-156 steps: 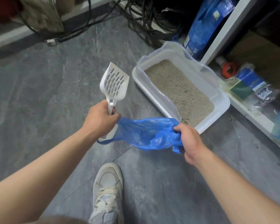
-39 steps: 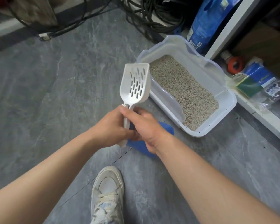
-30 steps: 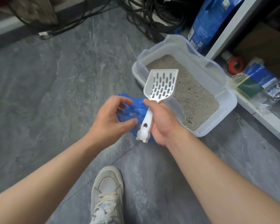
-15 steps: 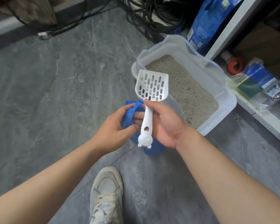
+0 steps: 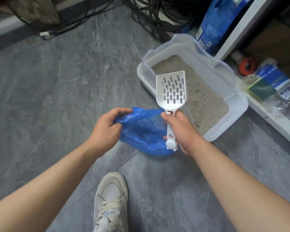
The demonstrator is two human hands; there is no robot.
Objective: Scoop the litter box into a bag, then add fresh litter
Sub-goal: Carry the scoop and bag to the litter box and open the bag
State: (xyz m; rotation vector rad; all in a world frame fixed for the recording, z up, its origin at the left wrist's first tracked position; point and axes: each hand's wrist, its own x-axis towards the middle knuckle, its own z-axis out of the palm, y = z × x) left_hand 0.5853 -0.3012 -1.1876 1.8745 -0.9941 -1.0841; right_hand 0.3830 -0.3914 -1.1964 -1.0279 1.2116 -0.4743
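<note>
Nearest the camera: one white lace-up sneaker [image 5: 111,200] planted on the grey marbled floor [image 5: 40,97]. Two bare forearms reach forward from the lower corners.

Left hand [image 5: 105,129]: fingers curled, thumb and fingertips pinching the near-left rim of one blue plastic bag [image 5: 141,133]. The bag hangs open between the two hands, its bottom sagging toward the floor.

Right hand [image 5: 181,129]: fingers wrapped around the handle of one white slotted litter scoop [image 5: 172,91]. Scoop held upright, blade up, slots facing the camera, empty. The handle's end, shaped like a small animal head, sticks out below the fist, in front of the bag. Whether this hand also holds the bag's far-right rim cannot be told.

Beyond the hands: one translucent white litter box [image 5: 231,113], set at an angle on the floor just right of the bag, holding grey-beige granular litter [image 5: 203,96]. The scoop's blade overlaps the box's near-left wall in view.

Further: one tall blue bag [image 5: 219,22] standing behind the box against a white shelf frame [image 5: 238,29]. On the low shelf to the right, one orange-red ring-shaped item [image 5: 245,66] and clear packets with blue and green labels [image 5: 271,84]. Far back, a tangle of black cables [image 5: 161,15].
</note>
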